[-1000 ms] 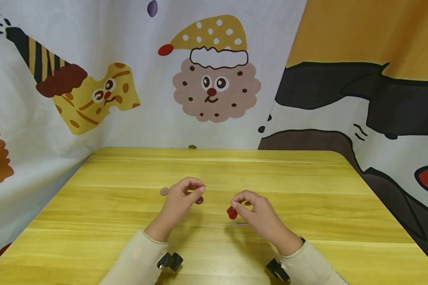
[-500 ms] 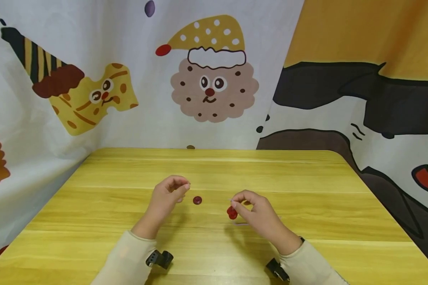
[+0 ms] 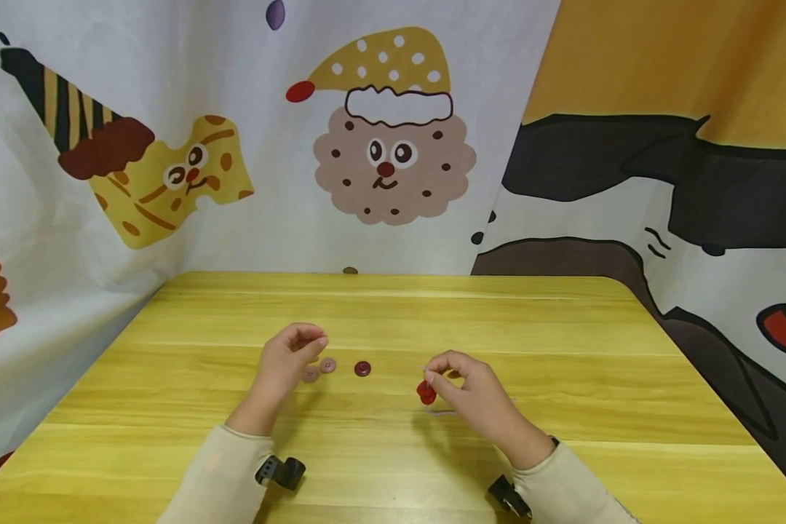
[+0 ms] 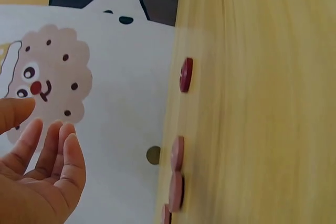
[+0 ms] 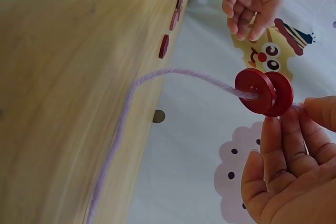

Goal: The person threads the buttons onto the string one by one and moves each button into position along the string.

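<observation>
My right hand (image 3: 474, 389) pinches a lavender yarn (image 5: 178, 72) between thumb and forefinger. Two red buttons (image 5: 255, 92) are threaded on it, close by the fingertips, and the yarn's tail droops to the table in the right wrist view. My left hand (image 3: 287, 364) hovers above the table with loosely bent fingers; nothing shows between them in the left wrist view. Beside it lie pink buttons (image 3: 327, 365), some partly hidden by the hand in the head view. A dark red button (image 3: 362, 368) lies on the table between the two hands.
The wooden table (image 3: 393, 313) fills the lower part of the head view. Behind it hangs a white cloth (image 3: 282, 182) with printed cartoon figures. Each wrist wears a black camera strap.
My left hand has moved left, away from the dark red button, uncovering it and then two pink buttons. The right hand stays in place, still pinching the yarn.
</observation>
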### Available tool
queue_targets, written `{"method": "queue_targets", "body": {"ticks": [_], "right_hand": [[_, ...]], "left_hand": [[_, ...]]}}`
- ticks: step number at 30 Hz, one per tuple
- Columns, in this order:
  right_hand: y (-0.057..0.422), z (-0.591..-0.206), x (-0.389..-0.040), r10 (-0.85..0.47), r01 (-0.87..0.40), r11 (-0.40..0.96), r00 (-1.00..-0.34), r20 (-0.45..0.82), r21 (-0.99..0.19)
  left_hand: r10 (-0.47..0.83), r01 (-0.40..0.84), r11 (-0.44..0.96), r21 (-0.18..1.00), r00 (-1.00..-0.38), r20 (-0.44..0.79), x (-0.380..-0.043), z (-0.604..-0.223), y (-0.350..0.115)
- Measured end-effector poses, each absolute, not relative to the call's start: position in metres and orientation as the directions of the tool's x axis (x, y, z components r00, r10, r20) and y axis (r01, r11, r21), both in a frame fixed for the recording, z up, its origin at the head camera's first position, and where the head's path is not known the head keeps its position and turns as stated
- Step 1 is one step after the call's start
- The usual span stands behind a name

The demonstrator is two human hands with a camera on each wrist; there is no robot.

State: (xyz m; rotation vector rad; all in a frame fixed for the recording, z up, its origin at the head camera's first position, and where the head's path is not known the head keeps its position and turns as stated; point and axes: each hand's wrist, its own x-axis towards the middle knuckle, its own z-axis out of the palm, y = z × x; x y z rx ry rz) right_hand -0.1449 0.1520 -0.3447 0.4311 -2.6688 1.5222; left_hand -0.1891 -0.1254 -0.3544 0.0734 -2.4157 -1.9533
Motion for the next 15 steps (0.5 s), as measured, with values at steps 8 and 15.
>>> {"method": "queue_targets", "body": {"ticks": [8,15], "right_hand": [[0.153,-0.346,-0.145,-0.223,-0.259,0.475,-0.96,0.17,-0.841],[0.155,-0.347,-0.146,-0.227,-0.264,0.486,-0.959,0.172,-0.833]], "left_hand": [[-0.097,-0.015,0.284,0.959,-0.995,0.014,-0.194,-0.36,-0.137],[-0.087,-0.055,0.305,0.951,-0.996,-0.03,-0.197,-0.364,-0.143]]}}
